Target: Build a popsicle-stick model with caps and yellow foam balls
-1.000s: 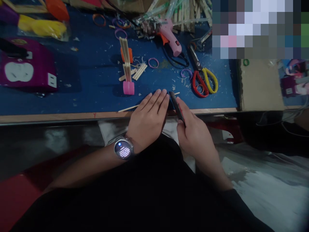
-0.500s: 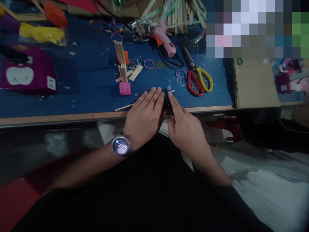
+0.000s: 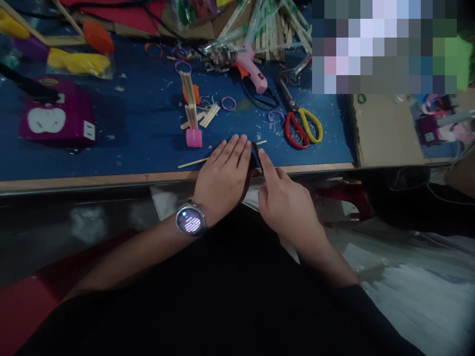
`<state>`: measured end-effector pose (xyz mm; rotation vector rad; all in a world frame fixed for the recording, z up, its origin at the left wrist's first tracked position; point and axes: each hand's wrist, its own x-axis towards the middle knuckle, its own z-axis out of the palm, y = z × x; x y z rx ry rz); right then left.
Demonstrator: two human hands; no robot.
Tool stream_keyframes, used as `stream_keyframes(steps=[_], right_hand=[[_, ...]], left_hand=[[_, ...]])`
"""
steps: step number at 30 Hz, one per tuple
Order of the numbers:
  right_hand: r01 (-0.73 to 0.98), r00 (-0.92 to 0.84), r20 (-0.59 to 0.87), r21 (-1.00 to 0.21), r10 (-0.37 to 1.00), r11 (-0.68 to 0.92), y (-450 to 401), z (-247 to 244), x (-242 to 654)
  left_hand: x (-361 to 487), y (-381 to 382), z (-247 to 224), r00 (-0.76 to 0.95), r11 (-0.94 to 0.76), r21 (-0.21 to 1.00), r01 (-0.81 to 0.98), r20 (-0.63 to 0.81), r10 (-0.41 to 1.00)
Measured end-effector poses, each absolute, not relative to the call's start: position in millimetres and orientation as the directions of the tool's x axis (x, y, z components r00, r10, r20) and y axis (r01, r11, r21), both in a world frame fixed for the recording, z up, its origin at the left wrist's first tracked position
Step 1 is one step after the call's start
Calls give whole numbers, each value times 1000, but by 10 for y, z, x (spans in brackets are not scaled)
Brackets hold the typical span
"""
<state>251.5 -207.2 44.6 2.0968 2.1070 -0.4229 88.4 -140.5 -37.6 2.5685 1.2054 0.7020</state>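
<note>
My left hand (image 3: 226,170) lies flat, fingers stretched forward, over a thin wooden stick (image 3: 193,163) at the table's front edge. The stick's other end (image 3: 261,142) shows past the fingertips. In my right hand (image 3: 285,198) is a thin black knife (image 3: 257,154), index finger laid along it. It crosses the stick close beside my left fingers; its handle is mostly hidden in the grip. Just beyond my left hand, a bundle of wooden sticks (image 3: 191,99) stands in a pink holder (image 3: 194,138).
Red-and-yellow-handled scissors (image 3: 300,121) lie right of my hands, a pink glue gun (image 3: 252,71) behind. Short sticks (image 3: 210,116) and a purple ring (image 3: 228,103) sit nearby. A purple socket box (image 3: 57,116) stands left, cardboard (image 3: 386,133) right. A person's arm (image 3: 462,173) shows far right.
The view has shifted slightly, so the tabletop things sit a little differently in frame. Both hands keep nearly the same place, and the knife has slid slightly against the stick.
</note>
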Motion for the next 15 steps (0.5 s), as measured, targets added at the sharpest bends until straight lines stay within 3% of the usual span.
stream_keyframes(steps=[7, 15], right_hand=[[997, -35, -315, -74, 949, 12, -2097, 496, 2474], [956, -108, -131, -284, 985, 67, -2192, 401, 2693]], left_hand=[[909, -1386, -372, 539, -629, 411, 660, 324, 777], [919, -1406, -383, 538, -641, 404, 652, 350, 767]])
